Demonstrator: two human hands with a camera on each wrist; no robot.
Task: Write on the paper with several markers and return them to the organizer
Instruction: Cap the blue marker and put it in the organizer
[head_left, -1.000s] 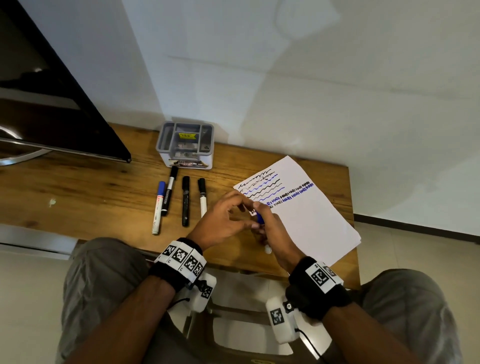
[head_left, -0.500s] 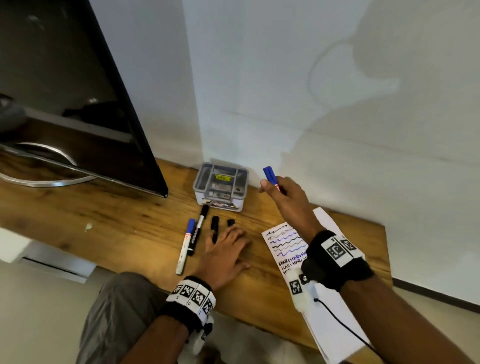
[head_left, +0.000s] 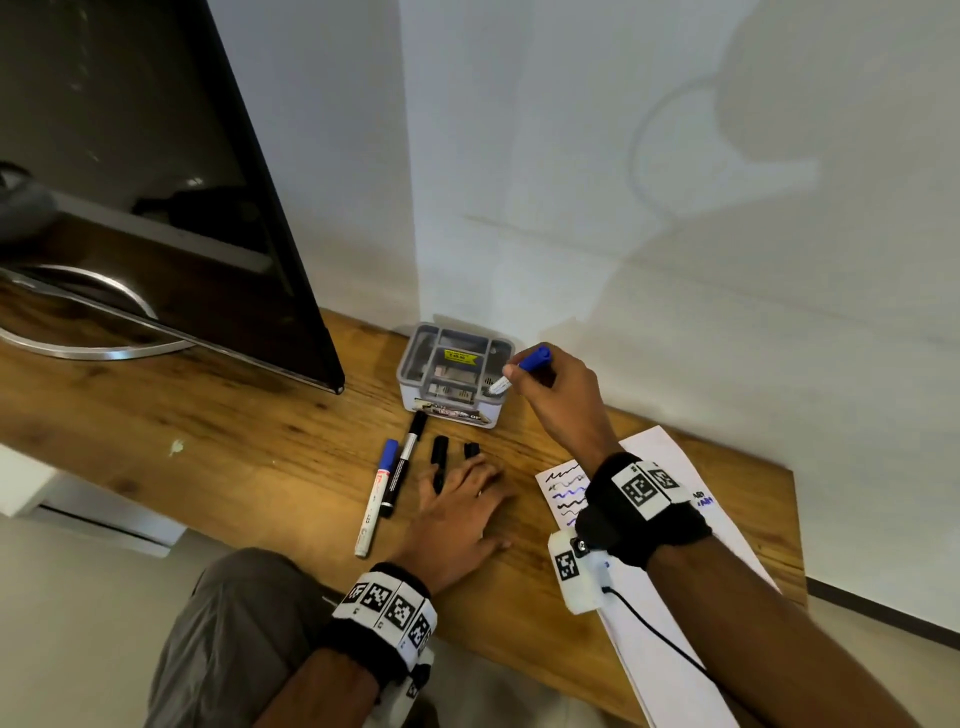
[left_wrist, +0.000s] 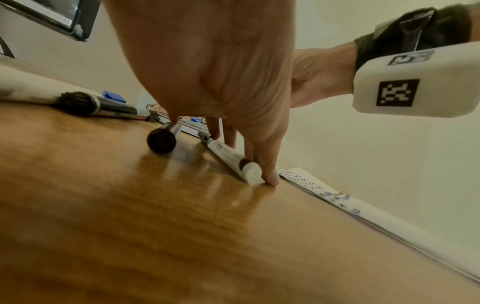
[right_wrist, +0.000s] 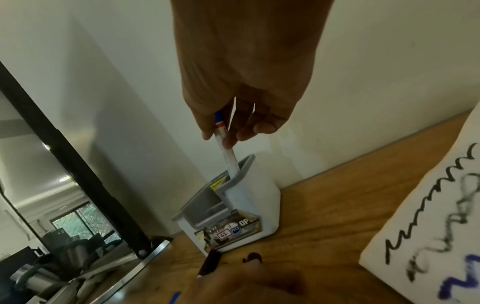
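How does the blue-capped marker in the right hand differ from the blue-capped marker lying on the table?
The held marker is pinched in the right hand; the table marker lies untouched, left of the left hand.

The held marker stands steeply, cap up; the table marker lies flat.

The held marker's lower end is inside the organizer at its right side; the table marker is outside, in front of it.

Both have white barrels and blue caps on.

Four markers are lying before the organizer, left of the paper; another marker is seemingly dipping into the organizer's right compartment.
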